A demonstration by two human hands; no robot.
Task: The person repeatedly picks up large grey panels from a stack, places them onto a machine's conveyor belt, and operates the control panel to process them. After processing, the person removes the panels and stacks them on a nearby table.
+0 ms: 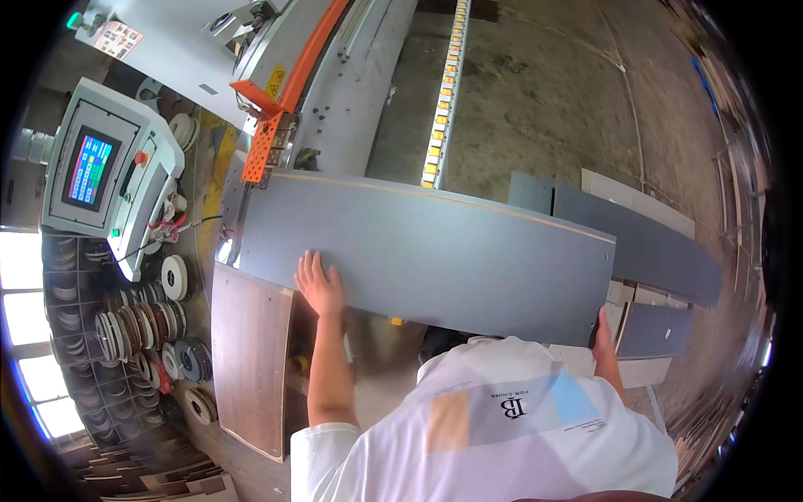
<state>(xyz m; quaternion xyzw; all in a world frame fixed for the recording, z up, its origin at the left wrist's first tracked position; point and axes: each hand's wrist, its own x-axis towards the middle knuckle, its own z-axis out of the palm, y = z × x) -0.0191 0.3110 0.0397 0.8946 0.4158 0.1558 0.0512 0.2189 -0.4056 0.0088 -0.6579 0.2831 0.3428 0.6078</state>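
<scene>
Grey in the head view, the long panel (435, 255) lay with its left end by an orange guard (262, 146), probably stiff, heavyish and best held by opposite edges, the left hand (322, 289) spread on its face, the right hand (603, 341) at its right end, its closure impossible to tell.

Across the white short-sleeved T-shirt (489, 448), bold black lettering (513, 407) is showing upside down, with smaller print running nearby! On the grey machine housing (283, 53), a yellow rectangular warning label (275, 84) is displaying black triangular signs. The blue rectangular screen (87, 170) is glowing with coloured tiles, and a white printed sheet (118, 39) is hanging beyond; both are defying reading.
</scene>
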